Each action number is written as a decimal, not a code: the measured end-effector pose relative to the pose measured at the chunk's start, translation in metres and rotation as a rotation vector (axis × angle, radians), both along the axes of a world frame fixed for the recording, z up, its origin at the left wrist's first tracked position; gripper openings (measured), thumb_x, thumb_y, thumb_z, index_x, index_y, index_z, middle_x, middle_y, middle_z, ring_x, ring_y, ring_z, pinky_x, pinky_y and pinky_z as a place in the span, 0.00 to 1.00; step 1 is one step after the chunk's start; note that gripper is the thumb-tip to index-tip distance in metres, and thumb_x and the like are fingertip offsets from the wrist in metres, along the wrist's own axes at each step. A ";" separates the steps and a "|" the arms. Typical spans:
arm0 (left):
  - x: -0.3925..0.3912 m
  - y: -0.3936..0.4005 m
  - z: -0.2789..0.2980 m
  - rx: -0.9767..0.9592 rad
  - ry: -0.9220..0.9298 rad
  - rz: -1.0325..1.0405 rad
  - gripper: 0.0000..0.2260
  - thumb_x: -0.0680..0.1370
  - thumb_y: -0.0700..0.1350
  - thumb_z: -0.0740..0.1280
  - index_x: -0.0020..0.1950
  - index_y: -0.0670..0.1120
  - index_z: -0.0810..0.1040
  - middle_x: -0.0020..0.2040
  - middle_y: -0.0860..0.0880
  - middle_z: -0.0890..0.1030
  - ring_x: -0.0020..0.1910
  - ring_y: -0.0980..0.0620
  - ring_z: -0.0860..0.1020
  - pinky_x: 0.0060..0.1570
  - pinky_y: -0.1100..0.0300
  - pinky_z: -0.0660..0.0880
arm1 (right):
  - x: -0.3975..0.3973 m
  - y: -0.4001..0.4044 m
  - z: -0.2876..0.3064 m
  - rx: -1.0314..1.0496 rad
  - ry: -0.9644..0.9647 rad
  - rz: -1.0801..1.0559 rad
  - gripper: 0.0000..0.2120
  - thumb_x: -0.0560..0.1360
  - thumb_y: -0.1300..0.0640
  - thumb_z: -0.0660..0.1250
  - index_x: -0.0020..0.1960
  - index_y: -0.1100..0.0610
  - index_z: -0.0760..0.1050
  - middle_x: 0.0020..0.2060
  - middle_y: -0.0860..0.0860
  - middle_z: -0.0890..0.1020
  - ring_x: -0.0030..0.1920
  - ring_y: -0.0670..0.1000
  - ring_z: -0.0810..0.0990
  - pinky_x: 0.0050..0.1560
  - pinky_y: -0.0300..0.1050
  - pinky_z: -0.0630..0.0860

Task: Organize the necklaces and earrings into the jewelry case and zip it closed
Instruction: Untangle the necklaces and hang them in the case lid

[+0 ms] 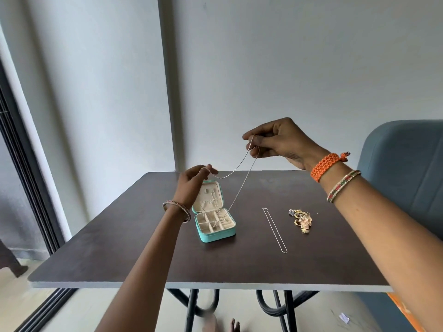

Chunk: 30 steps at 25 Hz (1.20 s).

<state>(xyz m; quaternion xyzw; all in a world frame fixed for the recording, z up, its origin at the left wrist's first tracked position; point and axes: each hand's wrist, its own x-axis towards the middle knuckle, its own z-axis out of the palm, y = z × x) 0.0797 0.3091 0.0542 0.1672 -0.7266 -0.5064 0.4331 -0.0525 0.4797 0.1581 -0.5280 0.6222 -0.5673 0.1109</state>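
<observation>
Thin silver chain necklace (pixel 242 185) hangs in the air above the open turquoise jewelry case (pixel 214 222) near the worktop's (pixel 119 248) middle, its lower end trailing into the tray. The left hand (pixel 194 180) pinches one end and the right hand (pixel 275 142) pinches a higher stretch. Slack could snag a divider or knot, and a loosened pinch would probably drop it outside.

Setting: domestic room, likely a living area. Evidence: plain pale walls (pixel 287 68); dark wood-laminate surface (pixel 143 248) on black metal legs (pixel 191 307); blue upholstered chair (pixel 402 164) at right; dark sliding-door frame (pixel 21 176) at left; light tiled floor (pixel 79 312).
</observation>
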 end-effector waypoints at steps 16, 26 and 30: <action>-0.038 0.063 0.007 0.211 -0.095 -0.700 0.09 0.79 0.45 0.59 0.48 0.48 0.79 0.48 0.51 0.79 0.44 0.52 0.76 0.50 0.53 0.74 | 0.008 -0.015 0.023 -0.068 0.296 -0.229 0.05 0.73 0.70 0.65 0.45 0.64 0.78 0.35 0.58 0.84 0.31 0.51 0.83 0.26 0.39 0.74; -0.023 0.060 -0.046 0.364 -0.105 -0.766 0.11 0.82 0.40 0.53 0.47 0.41 0.74 0.31 0.52 0.74 0.26 0.55 0.72 0.31 0.63 0.74 | -0.058 -0.022 0.009 -0.080 0.281 -0.583 0.06 0.73 0.64 0.69 0.45 0.66 0.83 0.41 0.58 0.84 0.38 0.44 0.81 0.41 0.34 0.76; -0.022 0.056 -0.060 0.393 -0.166 -0.767 0.11 0.81 0.37 0.54 0.50 0.39 0.75 0.32 0.52 0.78 0.26 0.56 0.75 0.30 0.64 0.76 | -0.086 -0.014 -0.008 0.032 0.255 -0.655 0.11 0.73 0.69 0.62 0.49 0.65 0.83 0.48 0.59 0.84 0.54 0.53 0.81 0.51 0.38 0.74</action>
